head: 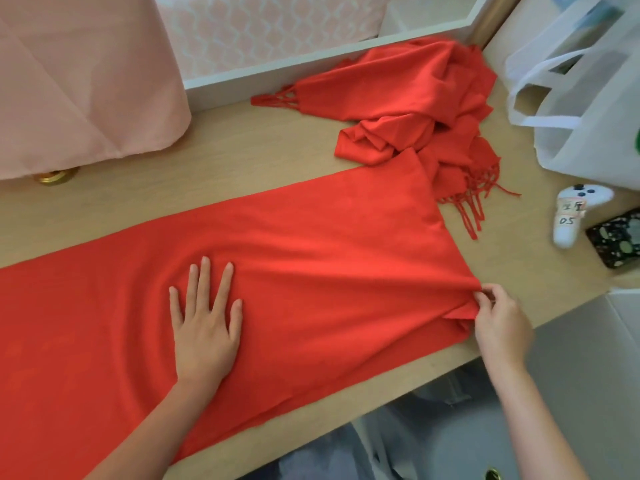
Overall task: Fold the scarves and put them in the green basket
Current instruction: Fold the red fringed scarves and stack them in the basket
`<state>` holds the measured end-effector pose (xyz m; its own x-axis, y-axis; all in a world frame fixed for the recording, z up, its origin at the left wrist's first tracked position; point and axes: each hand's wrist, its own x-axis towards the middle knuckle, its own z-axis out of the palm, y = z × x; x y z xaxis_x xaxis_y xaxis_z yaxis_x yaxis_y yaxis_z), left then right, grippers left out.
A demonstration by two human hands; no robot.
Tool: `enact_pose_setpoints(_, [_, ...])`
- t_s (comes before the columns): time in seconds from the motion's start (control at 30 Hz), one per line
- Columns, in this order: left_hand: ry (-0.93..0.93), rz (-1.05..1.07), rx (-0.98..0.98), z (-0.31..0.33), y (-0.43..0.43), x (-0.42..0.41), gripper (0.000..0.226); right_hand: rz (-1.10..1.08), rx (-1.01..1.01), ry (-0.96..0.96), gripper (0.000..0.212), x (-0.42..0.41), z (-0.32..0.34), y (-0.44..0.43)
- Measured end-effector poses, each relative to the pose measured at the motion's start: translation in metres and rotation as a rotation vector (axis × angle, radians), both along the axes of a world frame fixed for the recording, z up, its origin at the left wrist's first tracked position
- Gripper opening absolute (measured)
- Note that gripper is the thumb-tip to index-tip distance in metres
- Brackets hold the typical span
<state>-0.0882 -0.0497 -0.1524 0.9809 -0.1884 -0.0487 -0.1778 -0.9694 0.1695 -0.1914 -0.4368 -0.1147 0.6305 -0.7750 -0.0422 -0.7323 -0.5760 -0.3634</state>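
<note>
Red scarf (pixel 311 254), spread on worktop (pixel 242 140): right grip (pixel 498 317) pinches its corner; left grip (pixel 206 327), fingers splayed, presses cloth alongside.

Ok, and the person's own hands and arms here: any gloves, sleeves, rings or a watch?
Both are bare. The left hand and right hand wear no gloves, and no ring shows. The left forearm and right forearm carry no sleeve, watch or bracelet as far as the frame shows them.
</note>
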Motion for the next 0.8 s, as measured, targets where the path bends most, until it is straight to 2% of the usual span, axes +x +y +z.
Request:
enact_pose_setpoints(0.07, [-0.002,-0.003,0.004,0.0,0.0,0.0,0.058,0.021,-0.006,-0.022,0.018,0.002,0.003,-0.003])
enact_pose_setpoints(0.13, [-0.001,-0.006,0.006,-0.001,0.001,0.0,0.058,-0.066,0.057,-0.139,0.028,0.0,0.01,0.002])
enact_pose_setpoints(0.2, [-0.002,-0.004,0.007,-0.001,0.001,0.0,0.058,-0.082,0.075,-0.256,0.025,-0.007,0.014,0.014])
enact_pose_setpoints(0.3, [0.0,-0.013,0.003,-0.001,0.001,0.0,0.058,0.089,0.119,-0.3,0.026,-0.021,0.018,0.047])
enact_pose_setpoints(0.4, [-0.001,-0.011,0.003,-0.002,0.001,0.0,0.058,0.24,0.039,-0.187,0.039,-0.036,0.01,0.061])
enact_pose_setpoints(0.47, [-0.005,-0.014,0.0,-0.002,0.001,0.0,0.058,0.265,0.034,-0.143,0.035,-0.042,0.001,0.054])
enact_pose_setpoints(0.6, [-0.005,-0.025,-0.005,-0.004,0.001,0.001,0.058,0.222,0.097,-0.19,0.028,-0.039,-0.006,0.033])
enact_pose_setpoints(0.73, [-0.022,-0.045,-0.1,0.002,0.0,0.001,0.058,0.291,-0.029,-0.178,0.016,-0.036,-0.006,0.011])
enact_pose_setpoints(0.8, [-0.065,-0.129,-0.191,0.015,-0.009,-0.006,0.052,0.361,-0.099,-0.158,0.01,-0.036,-0.006,0.004])
